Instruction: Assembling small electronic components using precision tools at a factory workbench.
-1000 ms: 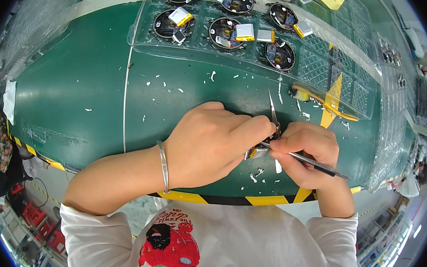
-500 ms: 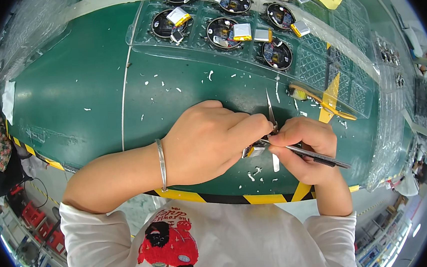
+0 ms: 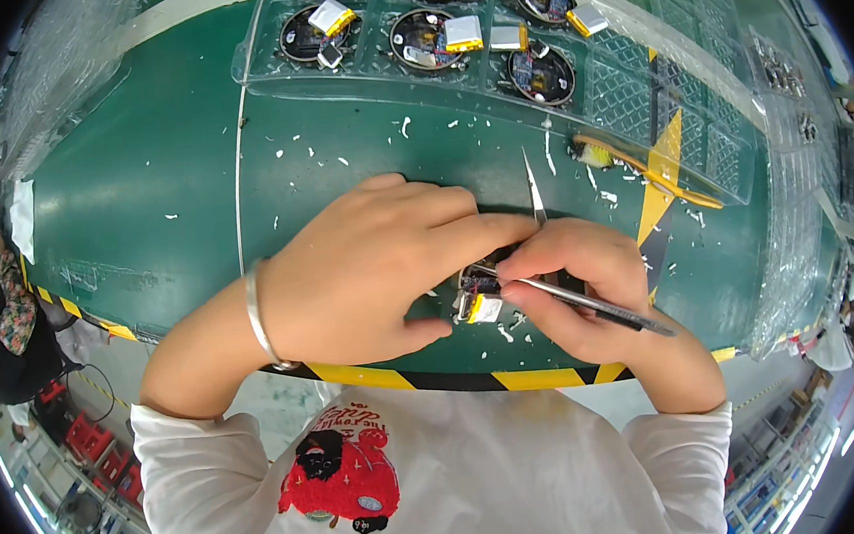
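Observation:
My left hand (image 3: 376, 261) lies palm down over the green mat, index finger stretched along the far side of a small electronic unit (image 3: 470, 282) and thumb apart on the near side. A silver battery with yellow edging (image 3: 486, 307) sits at the unit's near side. My right hand (image 3: 589, 279) pinches a slim silver pen-like tool with a dark ribbed grip (image 3: 601, 305), its tip at the unit. Beyond my fingers points a thin metal tip (image 3: 533, 186); its other end is hidden. My fingers cover much of the unit.
Beyond my hands, a clear plastic tray (image 3: 352, 84) holds several round black watch-like cases (image 3: 421, 40) with batteries. A yellow-handled brush (image 3: 640, 172) lies against the tray's near side. White scraps (image 3: 406, 127) dot the mat. Yellow-black tape (image 3: 447, 391) lines the near edge.
My left thumb has come away from the unit and now stands apart. The unit and both hands sit further left. The whole tray appears higher in the picture.

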Available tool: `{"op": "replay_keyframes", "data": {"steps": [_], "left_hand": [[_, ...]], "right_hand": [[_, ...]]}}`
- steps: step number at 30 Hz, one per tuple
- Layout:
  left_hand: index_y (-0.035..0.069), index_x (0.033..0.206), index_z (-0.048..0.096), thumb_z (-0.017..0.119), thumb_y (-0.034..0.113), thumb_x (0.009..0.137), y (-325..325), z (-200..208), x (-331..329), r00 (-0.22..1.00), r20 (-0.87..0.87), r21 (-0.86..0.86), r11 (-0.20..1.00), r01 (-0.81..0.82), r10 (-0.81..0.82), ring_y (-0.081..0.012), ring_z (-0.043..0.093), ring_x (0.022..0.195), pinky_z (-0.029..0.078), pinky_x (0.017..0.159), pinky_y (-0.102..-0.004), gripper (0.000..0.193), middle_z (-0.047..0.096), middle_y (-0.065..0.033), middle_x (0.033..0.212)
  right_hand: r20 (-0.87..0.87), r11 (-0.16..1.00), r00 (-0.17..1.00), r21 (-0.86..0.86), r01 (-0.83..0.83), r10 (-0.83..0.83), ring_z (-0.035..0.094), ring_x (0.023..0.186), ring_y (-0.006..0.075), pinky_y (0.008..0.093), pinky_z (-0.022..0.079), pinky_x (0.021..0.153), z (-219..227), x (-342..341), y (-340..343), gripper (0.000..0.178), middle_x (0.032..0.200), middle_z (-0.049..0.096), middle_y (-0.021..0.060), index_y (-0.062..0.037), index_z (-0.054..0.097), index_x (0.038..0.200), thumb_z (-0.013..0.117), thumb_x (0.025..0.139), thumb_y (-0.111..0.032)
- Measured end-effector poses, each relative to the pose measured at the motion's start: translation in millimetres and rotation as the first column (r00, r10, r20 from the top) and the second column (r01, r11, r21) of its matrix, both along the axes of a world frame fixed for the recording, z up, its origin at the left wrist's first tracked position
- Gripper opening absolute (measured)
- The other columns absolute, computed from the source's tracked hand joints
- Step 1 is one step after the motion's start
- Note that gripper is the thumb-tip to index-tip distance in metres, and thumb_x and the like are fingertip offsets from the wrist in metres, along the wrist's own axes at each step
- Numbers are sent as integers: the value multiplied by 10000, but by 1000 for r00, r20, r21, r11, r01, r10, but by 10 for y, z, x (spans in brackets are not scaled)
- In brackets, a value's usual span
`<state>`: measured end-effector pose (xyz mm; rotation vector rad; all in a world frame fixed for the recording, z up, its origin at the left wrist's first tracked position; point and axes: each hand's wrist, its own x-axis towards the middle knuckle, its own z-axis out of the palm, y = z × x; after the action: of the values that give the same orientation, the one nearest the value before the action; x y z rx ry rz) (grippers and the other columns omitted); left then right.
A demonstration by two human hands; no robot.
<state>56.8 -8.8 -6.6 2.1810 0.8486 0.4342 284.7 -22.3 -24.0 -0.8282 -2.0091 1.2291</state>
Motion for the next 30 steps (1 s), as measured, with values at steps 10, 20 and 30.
{"op": "replay_keyframes", "data": {"steps": [10, 20, 30], "left_hand": [[121, 1079, 642, 821, 179, 617, -123, -104, 71, 991, 22, 39, 990, -136, 136, -258, 592, 771, 422, 714, -390, 499, 609, -36, 825], [93, 947, 622, 895, 269, 494, -93, -40, -45, 969, -33, 180, 955, -236, 246, -303, 513, 908, 412, 773, -402, 558, 518, -89, 1023], [129, 1078, 659, 847, 240, 483, 107, 84, -155, 988, -59, 329, 938, -114, 141, -322, 529, 929, 439, 826, -454, 633, 561, -82, 1057]], "right_hand": [[-120, 1000, 993, -17, -17, 14, 652, 727, 230, 334, 508, 679, 83, 140, 25, 186, 820, 684, 121, 13, 654, 973, 707, 796, -3], [-80, 989, 988, -80, 128, -134, 646, 777, 135, 242, 489, 676, 84, 196, -57, 205, 890, 686, 96, 19, 634, 1002, 696, 814, 72], [-89, 894, 933, -329, 303, -349, 554, 663, 44, 193, 413, 575, 63, 76, -68, 93, 812, 637, 51, 24, 613, 897, 670, 842, 73]]}}
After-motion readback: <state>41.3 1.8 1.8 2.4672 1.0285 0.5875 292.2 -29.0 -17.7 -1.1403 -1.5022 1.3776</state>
